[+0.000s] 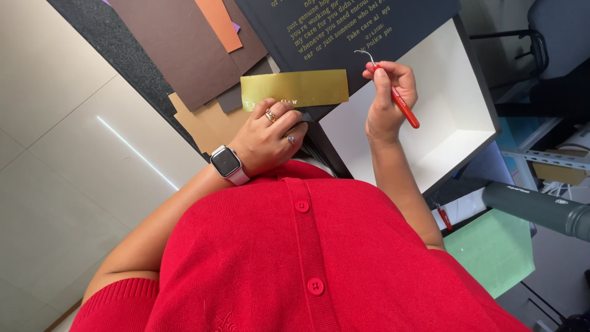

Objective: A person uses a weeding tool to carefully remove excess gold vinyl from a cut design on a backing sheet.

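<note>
Your right hand [386, 101] pinches the red hook tool [402, 103], its grip closed; your left hand [265, 138] presses the gold strip [295, 90], just beside.

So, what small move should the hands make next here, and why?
Probably lower the red-handled hook tool to the gold sheet. The right hand holds the tool raised, with its hook tip off the sheet, while the left hand already presses the sheet's near edge flat, so the sheet seems ready for picking.
</note>
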